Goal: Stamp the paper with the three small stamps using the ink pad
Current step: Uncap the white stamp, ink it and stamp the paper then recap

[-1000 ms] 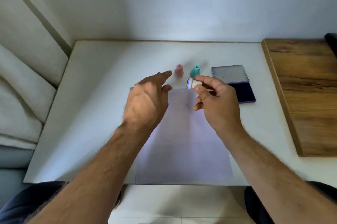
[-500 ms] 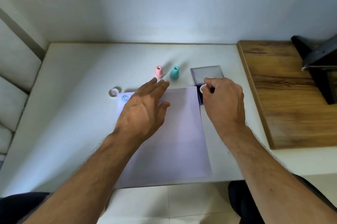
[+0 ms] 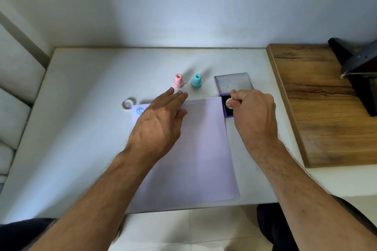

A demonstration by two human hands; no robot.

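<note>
A white sheet of paper (image 3: 193, 148) lies on the table with one blue round stamp mark (image 3: 140, 111) at its top left corner. My left hand (image 3: 161, 122) lies flat on the paper's upper part, fingers straight. My right hand (image 3: 253, 108) pinches a small white stamp (image 3: 228, 103) and holds it down on the dark ink pad (image 3: 225, 99), whose open lid (image 3: 233, 83) lies behind it. A pink stamp (image 3: 178, 80) and a teal stamp (image 3: 196, 80) stand upright behind the paper.
A small clear round cap (image 3: 128, 104) lies left of the paper's corner. A wooden board (image 3: 318, 95) covers the table's right side, with a dark stand (image 3: 359, 67) on it. A wall closes the far edge; cushions lie at the left.
My right hand carried the white stamp from above the paper over to the ink pad. My left hand came down flat on the paper. The view swung to the right.
</note>
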